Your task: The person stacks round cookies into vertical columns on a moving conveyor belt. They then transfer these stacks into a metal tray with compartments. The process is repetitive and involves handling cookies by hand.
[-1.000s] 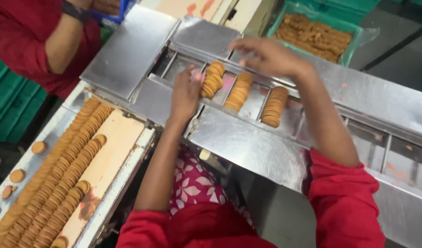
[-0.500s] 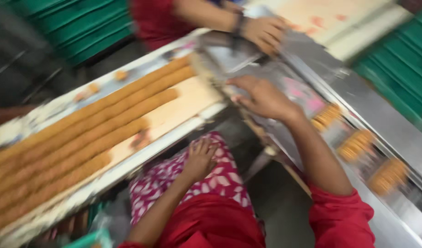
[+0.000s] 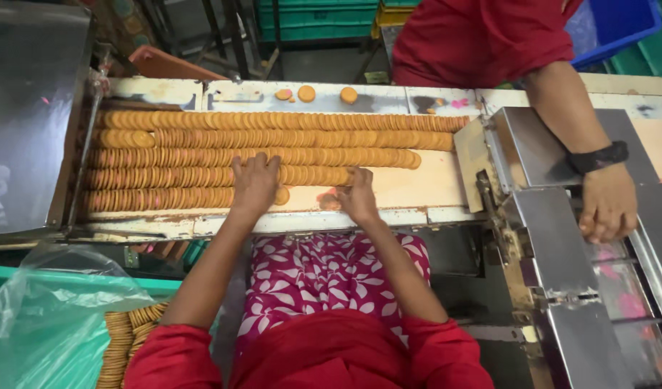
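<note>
- The left hand lies palm down on the conveyor tray, fingers spread and pressed against the near rows of biscuits; it clasps nothing, only touches the end of a row.
- The right hand rests just beside it, fingers bent against the end of a short stretch of biscuits; that stretch sits between the two hands, on edge, in the fourth row from the far side.
- The biscuits stand on edge in about five long rows running across the tray, tightly packed at the left, with bare pale board at the right of the near rows.
- A few loose biscuits lie flat on the far rim of the tray.
- A co-worker's hand, wearing a dark wrist band, rests curled on the steel feeder channels at the right, well apart from the person's own hands.
- At lower left, a green crate lined with a clear plastic bag holds stacked biscuits.
</note>
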